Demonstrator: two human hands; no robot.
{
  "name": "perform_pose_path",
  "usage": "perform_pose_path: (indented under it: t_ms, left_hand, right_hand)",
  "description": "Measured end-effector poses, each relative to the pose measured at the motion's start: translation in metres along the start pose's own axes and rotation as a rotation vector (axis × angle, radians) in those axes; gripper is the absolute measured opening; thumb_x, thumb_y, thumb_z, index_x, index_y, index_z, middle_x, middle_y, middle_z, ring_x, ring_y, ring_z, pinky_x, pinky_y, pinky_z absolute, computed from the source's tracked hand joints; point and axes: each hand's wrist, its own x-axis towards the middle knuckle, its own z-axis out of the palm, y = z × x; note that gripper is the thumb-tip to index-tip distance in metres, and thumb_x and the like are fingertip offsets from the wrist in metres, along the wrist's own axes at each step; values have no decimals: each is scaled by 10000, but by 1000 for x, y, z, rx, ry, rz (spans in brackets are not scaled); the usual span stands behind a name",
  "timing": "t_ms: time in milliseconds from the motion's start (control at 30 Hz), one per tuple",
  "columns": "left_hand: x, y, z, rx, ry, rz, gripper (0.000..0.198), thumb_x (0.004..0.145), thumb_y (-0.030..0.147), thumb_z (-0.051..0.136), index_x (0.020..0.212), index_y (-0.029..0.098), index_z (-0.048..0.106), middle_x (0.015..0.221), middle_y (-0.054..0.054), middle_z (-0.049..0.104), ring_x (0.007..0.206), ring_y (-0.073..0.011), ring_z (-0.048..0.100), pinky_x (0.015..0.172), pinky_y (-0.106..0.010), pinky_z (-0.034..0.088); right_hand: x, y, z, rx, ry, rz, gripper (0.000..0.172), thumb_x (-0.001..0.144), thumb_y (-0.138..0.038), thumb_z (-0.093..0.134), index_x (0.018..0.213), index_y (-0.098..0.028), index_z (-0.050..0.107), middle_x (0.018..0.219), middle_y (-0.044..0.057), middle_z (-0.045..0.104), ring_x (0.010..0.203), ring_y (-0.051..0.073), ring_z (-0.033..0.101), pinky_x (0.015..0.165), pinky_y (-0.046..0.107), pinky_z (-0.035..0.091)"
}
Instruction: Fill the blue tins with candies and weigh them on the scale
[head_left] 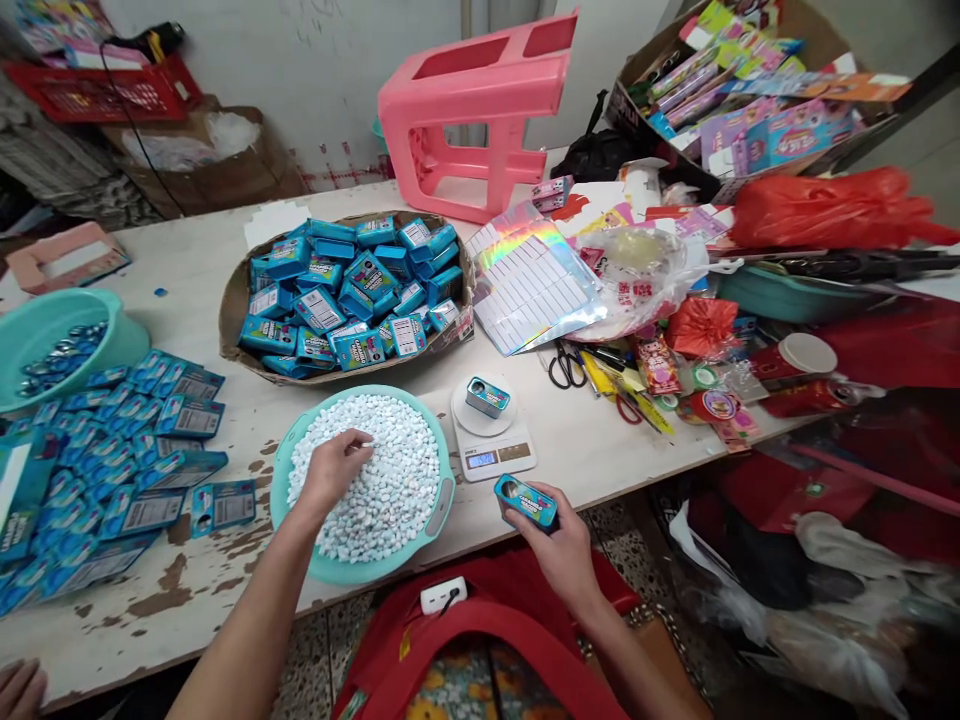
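My left hand is over the white candies in a turquoise basin, its fingers pinched together at the surface; what they hold is too small to make out. In my right hand is a small blue box, tilted beside the basin near the table's front edge. Another blue box lies on the round plate of a white digital scale, between the basin and my right hand. Behind the basin, a cardboard tray is heaped with blue boxes.
Many flat blue packs cover the table's left side, by a turquoise bowl of shiny pieces. A pink stool lies at the back. Scissors, holographic sheets and bags crowd the right. Another person's hand shows at lower left.
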Motion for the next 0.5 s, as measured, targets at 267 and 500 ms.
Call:
perform_pose_path:
  t_ms: [267, 500]
  left_hand:
    - [24, 60, 18, -385, -17, 22, 232, 640, 377, 677, 770, 186, 653, 739, -26, 641, 689, -173, 573, 613, -269, 432]
    - [83, 156, 101, -259, -117, 329, 145, 716, 280, 589, 800, 188, 663, 693, -14, 618, 657, -146, 542, 637, -273, 420]
  right_hand:
    - [23, 5, -10, 73, 25, 37, 406, 674, -424, 712, 979, -174, 614, 855, 52, 694, 739, 197, 628, 693, 313, 520]
    - [40, 17, -26, 67, 83, 81, 424, 657, -430, 720, 982, -177, 616, 840, 50, 691, 720, 194, 626, 672, 314, 529]
